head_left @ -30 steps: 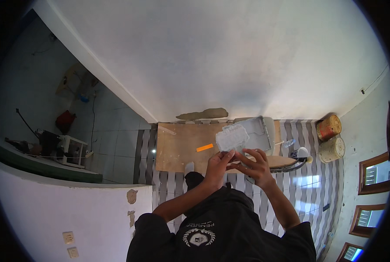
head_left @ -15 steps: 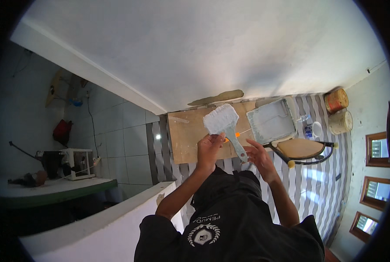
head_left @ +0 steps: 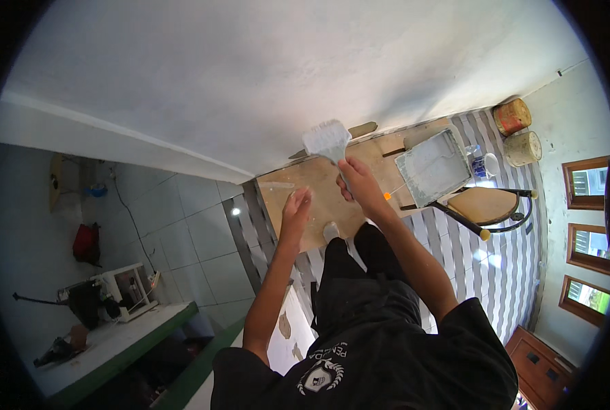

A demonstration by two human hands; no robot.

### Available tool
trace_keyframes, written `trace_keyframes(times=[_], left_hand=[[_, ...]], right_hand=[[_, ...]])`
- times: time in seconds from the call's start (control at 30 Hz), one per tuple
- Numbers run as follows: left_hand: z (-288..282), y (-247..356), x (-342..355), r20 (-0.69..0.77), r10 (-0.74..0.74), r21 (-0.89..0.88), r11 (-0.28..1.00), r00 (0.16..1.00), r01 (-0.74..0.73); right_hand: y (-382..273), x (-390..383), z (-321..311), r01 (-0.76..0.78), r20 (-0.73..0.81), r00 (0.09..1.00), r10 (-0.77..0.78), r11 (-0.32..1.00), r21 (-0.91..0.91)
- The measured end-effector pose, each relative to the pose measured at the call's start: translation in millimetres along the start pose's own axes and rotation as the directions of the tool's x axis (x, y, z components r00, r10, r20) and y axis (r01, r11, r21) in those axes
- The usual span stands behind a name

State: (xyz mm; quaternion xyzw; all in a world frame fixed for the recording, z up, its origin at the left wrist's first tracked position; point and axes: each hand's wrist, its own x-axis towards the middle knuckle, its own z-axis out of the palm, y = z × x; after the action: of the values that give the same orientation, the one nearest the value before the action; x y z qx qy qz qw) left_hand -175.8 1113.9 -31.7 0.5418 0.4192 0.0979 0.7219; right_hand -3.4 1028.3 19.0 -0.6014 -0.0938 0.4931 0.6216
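My right hand (head_left: 361, 183) is closed around the handle of a wide paint brush (head_left: 327, 139). The brush's broad white bristles point up and left, close to the pale wall (head_left: 250, 82); I cannot tell whether they touch it. My left hand (head_left: 296, 210) is raised left of the brush and holds nothing, its fingers stretched out. Below both hands lies a tan board (head_left: 284, 208). A grey paint tray (head_left: 414, 179), coated with whitish paint, rests right of the brush, with a thin rod with an orange end (head_left: 387, 196) beside it.
A folding chair (head_left: 483, 205) with a tan seat stands beside the tray. Two paint-stained buckets (head_left: 522, 149) and a white cup (head_left: 488, 165) are at the far right. On the left, a low wall and a green-edged counter (head_left: 130, 355) flank a tiled floor. Windows line the right wall.
The brush has passed from my left hand to my right and moved up toward the wall. My left hand has let go and drawn left.
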Motion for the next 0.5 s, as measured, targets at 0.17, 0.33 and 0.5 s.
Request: trace_keyframes(times=[0.17,0.33,0.5], left_hand=[[-65,-111,10,-0.215,-0.124,-0.018,0.992,0.969,0.123],[-119,-206,-33,-0.359,-0.282,0.033,0.949,0.889,0.315],[-194,-315,-88,-0.379,-0.360,0.252,0.846,0.853,0.469]], right_hand=[[-32,72,22,0.012,-0.050,0.999,-0.012,1.000,0.007],[-39,121,27,0.033,-0.103,0.994,-0.029,0.999,0.038],[-37,161,52,0.054,-0.145,0.988,-0.048,0.998,0.036]])
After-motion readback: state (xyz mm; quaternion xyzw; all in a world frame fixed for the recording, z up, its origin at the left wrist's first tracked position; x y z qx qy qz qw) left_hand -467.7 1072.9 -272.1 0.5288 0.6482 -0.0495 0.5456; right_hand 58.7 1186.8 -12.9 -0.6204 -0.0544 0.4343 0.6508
